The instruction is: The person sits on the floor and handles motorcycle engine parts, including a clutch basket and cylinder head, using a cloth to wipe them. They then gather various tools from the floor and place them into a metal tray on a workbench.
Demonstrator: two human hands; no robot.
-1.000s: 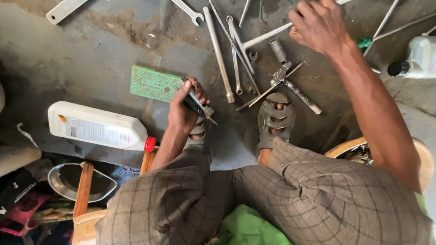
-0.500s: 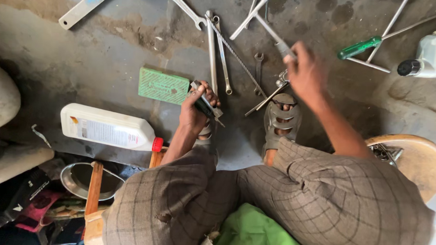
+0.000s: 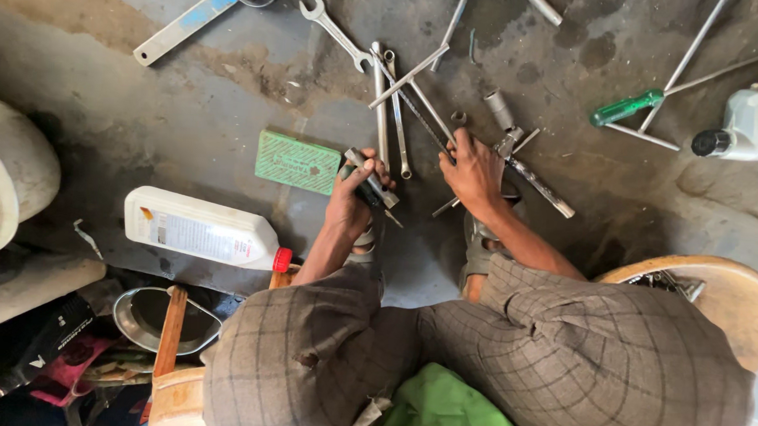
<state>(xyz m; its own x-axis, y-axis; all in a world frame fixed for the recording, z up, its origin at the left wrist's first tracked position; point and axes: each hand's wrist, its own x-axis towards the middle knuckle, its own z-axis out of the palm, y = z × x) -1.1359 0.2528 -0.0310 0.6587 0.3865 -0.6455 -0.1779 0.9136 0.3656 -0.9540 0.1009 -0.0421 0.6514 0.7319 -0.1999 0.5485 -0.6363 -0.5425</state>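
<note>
I crouch over a stained concrete floor. My left hand [image 3: 352,205] is closed around a small dark-handled tool [image 3: 370,179] with a metal end, held just above my left foot. My right hand [image 3: 474,170] rests palm down on the cross-shaped socket wrench [image 3: 527,172] lying on the floor above my sandalled right foot [image 3: 481,250]; its fingers curl over the cross's middle. Several long spanners and rods [image 3: 393,104] lie fanned out between and beyond the two hands. A green flat box [image 3: 298,161] sits on the floor just left of my left hand.
A white plastic bottle with a red cap [image 3: 202,229] lies at the left. A green-handled screwdriver [image 3: 628,107] and a white jug [image 3: 752,125] are at the upper right. A metal bowl [image 3: 153,318], wooden handle [image 3: 171,332] and round wooden stool [image 3: 729,292] sit near my knees.
My right hand has drawn back from the far tools toward me and come down on the cross wrench. My left hand keeps the small tool in about the same place.
</note>
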